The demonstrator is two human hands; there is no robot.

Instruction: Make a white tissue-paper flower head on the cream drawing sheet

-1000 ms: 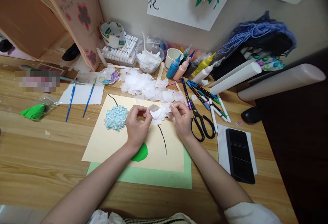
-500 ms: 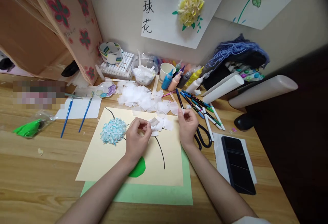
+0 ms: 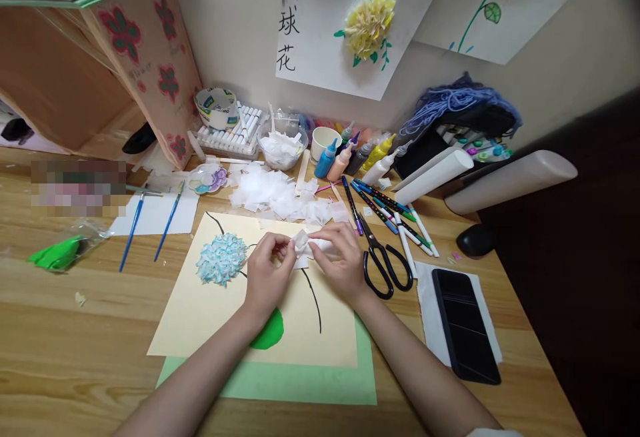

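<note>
White paper piece [image 3: 301, 239] pinched above the cream sheet [image 3: 200, 323], near its top edge.
Head view: held in left hand [image 3: 267, 271] by closed thumb and forefinger; right hand [image 3: 343, 263] close against it, fingertips slightly parted, grip impossible to tell; blue-white flower [image 3: 221, 259] near the sheet's left edge, scissors [image 3: 374, 243] beyond its right edge.

"What sort of place is this?"
"A craft corner: squeeze bottles [image 3: 326, 163], paintbrushes [image 3: 131, 233], scissors [image 3: 373, 240] and markers [image 3: 375, 207] share the wooden tabletop [image 3: 75, 350]."
"Anything on the wall [image 3: 230, 37]?"
"Flower artwork [image 3: 320, 50], one sheet with a raised yellow bloom [image 3: 370, 25] and handwritten characters [image 3: 289, 22] beside it."
"Home or classroom?"
"I can't tell which from here."
</note>
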